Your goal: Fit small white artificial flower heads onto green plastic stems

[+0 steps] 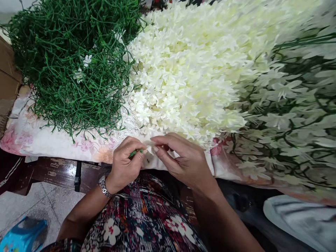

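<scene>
My left hand [126,162], with a metal watch on the wrist, is closed in a pinch on a thin green plastic stem [135,153]. My right hand [181,157] is beside it, fingers pinched on a small white petal piece [150,146] at the edge of a big heap of loose white artificial flowers [189,70]. The two hands nearly touch at the fingertips, just in front of the heap.
A tangled pile of green plastic stems [70,63] lies at the left. Finished sprays of white flowers on green stems [291,115] lie at the right. All rest on a floral cloth [34,138] over a dark wooden surface [60,171]. A blue object [23,236] sits on the floor.
</scene>
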### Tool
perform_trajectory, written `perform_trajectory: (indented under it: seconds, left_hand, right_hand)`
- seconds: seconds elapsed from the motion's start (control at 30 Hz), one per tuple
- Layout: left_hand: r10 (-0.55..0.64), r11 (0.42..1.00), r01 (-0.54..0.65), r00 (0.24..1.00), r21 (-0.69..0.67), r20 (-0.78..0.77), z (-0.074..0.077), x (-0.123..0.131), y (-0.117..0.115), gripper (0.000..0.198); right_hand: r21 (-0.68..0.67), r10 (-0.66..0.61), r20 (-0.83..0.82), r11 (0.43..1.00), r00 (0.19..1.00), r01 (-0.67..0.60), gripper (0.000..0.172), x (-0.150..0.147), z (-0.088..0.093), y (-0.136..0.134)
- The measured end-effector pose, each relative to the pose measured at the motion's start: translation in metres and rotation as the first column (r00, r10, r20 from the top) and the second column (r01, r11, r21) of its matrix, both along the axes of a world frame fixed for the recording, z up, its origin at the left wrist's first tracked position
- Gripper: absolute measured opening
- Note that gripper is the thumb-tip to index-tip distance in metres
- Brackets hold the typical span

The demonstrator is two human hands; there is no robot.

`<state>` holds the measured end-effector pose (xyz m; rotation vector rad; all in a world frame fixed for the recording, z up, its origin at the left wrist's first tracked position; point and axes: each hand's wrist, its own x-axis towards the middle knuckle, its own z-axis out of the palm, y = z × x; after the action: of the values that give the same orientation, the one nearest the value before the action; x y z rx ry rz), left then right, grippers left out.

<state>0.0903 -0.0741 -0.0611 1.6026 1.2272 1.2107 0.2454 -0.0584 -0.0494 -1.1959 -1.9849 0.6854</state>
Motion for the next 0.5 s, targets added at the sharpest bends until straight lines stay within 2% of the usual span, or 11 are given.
perform_trajectory:
  seconds: [0.07,0.17,0.33,0.5]
  left_hand:
    - [0.062,0.998,-0.061,0.998,-0.028,0.017,-0.001,-0.002,-0.001,0.008]
    - [0.133,0.985,-0.125,0.989,-0.119,0.063,-0.004,-0.004,-0.003,0.005]
    - [0.196,0.948,-0.105,0.936,-0.300,0.292,-0.006,-0.001,-0.006,0.003]
    - [0.246,0.936,-0.068,0.828,-0.345,0.504,0.000,-0.006,-0.007,0.004]
  right_hand:
    - [0.037,-0.016,0.037,0.999,0.999,0.014,0.020,0.002,-0.001,-0.002]
    - [0.024,0.039,0.069,0.999,0.997,-0.041,0.024,0.002,-0.001,-0.004]
    - [-0.007,0.085,0.106,0.996,0.991,-0.084,0.037,-0.008,-0.004,-0.006]
    - [0.104,0.085,0.259,0.988,0.962,-0.116,0.015,-0.017,-0.010,-0.005]
